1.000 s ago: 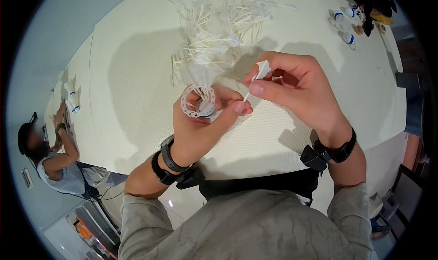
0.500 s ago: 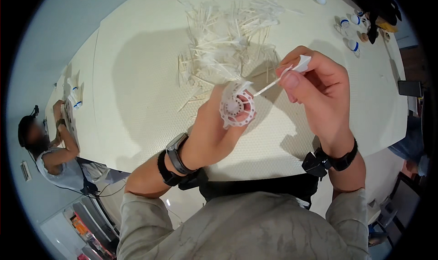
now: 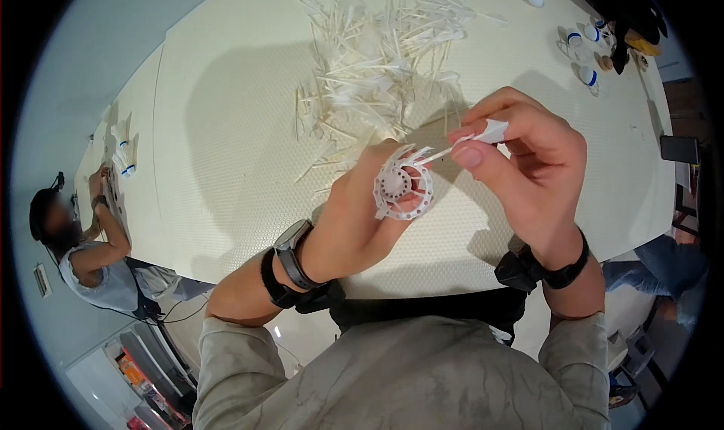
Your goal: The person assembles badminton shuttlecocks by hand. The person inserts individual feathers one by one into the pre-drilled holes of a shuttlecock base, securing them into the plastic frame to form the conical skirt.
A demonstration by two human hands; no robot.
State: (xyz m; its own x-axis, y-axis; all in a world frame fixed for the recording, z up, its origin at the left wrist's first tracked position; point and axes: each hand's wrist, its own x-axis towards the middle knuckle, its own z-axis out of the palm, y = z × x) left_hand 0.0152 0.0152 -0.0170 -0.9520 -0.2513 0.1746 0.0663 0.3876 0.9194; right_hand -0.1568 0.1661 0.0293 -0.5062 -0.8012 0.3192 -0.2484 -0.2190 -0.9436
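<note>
My left hand (image 3: 348, 217) is closed around a white round plastic frame (image 3: 395, 183), with an outer ring and an inner ring, both dotted with holes. Several white feathers stand in the frame's upper left side. Between thumb and fingertips, my right hand (image 3: 539, 170) pinches a single white feather (image 3: 494, 132). The feather's pale shaft points down-left, its tip at the frame's upper right edge; whether it sits in a hole I cannot tell. Beyond both hands lies a loose pile of white feathers (image 3: 377, 68) on the white table (image 3: 241, 143).
Several white shuttlecocks with blue bands (image 3: 587, 75) lie at the back right, near a dark bag (image 3: 630, 15). At the far left another person (image 3: 98, 256) works at the table, beside more shuttlecocks (image 3: 124, 155). A dark box-like object (image 3: 679, 148) stands at the right edge.
My left hand and the frame have shifted slightly right and down. My right hand has lowered a little, and the feather's shaft now reaches the frame's edge.
</note>
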